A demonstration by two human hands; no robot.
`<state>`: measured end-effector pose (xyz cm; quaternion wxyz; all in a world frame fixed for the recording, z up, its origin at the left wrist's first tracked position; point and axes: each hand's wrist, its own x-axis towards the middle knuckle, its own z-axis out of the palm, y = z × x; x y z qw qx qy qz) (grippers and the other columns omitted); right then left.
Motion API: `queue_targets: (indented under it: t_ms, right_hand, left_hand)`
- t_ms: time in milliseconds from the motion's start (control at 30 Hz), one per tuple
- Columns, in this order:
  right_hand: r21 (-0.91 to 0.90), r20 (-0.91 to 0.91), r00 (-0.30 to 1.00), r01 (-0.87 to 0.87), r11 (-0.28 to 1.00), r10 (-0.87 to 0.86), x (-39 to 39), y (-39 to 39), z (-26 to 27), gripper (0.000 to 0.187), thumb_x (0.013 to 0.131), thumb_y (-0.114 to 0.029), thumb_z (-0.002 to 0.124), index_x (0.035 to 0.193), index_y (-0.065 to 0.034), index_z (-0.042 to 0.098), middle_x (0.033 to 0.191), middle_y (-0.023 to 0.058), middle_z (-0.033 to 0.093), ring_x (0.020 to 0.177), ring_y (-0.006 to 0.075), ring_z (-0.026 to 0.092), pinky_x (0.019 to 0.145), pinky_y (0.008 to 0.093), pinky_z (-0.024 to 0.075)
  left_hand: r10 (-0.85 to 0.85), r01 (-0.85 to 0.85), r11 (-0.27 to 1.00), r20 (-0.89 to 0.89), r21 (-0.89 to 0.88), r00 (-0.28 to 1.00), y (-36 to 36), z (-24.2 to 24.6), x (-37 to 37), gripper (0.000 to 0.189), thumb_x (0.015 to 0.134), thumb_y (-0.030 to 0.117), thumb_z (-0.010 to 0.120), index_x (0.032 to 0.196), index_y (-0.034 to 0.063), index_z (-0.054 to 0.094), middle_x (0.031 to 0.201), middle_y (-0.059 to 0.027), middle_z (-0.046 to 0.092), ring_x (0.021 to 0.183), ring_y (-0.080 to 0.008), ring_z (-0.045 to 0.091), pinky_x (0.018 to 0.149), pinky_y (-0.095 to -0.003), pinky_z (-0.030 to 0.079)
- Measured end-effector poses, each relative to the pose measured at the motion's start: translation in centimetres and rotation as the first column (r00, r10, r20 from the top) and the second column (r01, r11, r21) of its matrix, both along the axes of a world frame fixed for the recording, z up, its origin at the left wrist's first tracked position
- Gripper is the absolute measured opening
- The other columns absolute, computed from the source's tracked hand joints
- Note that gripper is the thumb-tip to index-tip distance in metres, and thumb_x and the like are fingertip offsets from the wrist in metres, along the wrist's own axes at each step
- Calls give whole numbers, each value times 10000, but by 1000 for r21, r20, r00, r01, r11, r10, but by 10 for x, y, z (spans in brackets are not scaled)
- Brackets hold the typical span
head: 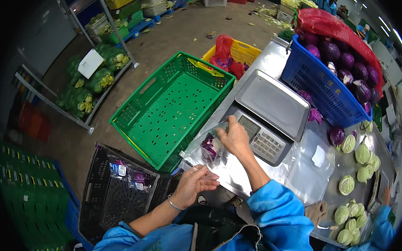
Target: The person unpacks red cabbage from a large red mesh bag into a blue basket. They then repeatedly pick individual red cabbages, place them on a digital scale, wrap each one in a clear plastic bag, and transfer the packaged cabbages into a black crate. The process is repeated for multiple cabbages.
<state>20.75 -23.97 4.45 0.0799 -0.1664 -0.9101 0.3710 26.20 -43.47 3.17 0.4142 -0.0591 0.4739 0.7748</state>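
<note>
A piece of red cabbage [209, 147] lies inside a clear plastic bag [222, 158] at the left edge of the steel table [240, 181]. My left hand [195, 185] pinches the bag's near edge between thumb and fingers. On its far side my right hand [235, 136] grips the plastic, beside the display of a digital scale [269, 145]. The bare metal pan [274, 104] of the scale lies just beyond. Flat clear bags [306, 173] are spread to the right of my right forearm, with a white paper on top.
A green plastic crate [178, 103] stands left of the table. Below it, a black crate [124, 200] holds bagged red cabbage [140, 180]. A blue crate [322, 84] heaped with red cabbages [346, 60] tilts at the right. Several green cabbages [363, 152] and a co-worker's sleeve [383, 223] are farther right.
</note>
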Motion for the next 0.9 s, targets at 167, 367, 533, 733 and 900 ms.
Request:
queue_targets:
  t_ms: [167,367,533,733,900]
  right_hand:
    - [126,-19,999,-47,991,50,7,16,12,161,807,-178,555,827,-24,597,712,230,613,724,398,612,637,487,472]
    - [83,36,995,-92,992,89,17,11,26,334,793,-278,616,971,-3,548,695,256,603,740,408,615,648,480,474]
    - [11,67,995,-72,997,71,24,24,6,199,784,-168,587,880,5,567,733,253,612,754,401,618,676,459,478]
    - [-41,-19,995,-100,994,99,21,54,12,78,777,-37,555,777,38,573,601,166,550,567,230,549,578,356,439]
    - [-5,24,994,-107,994,108,14,77,59,117,762,-53,546,789,48,600,674,252,582,671,354,621,634,407,468]
  left_hand:
    - [149,-163,981,-123,-104,981,-41,9,-16,440,937,447,385,1232,123,346,977,-128,610,833,-264,641,703,-383,546]
    - [-225,-162,806,-547,-570,807,-43,42,-65,609,838,439,549,1291,97,329,847,-88,619,725,-181,605,648,-322,486]
    - [-376,-24,784,-504,-620,778,-15,20,-73,460,800,247,629,1143,17,426,705,-69,602,590,-138,576,515,-253,444]
    - [-88,-51,818,-212,-572,973,-21,20,-86,221,784,40,513,1003,38,482,634,-76,601,465,-101,524,408,-226,387]
    - [-267,-69,838,-518,-541,813,-1,52,-109,89,766,30,497,842,-11,518,643,-76,581,511,-116,558,423,-240,429]
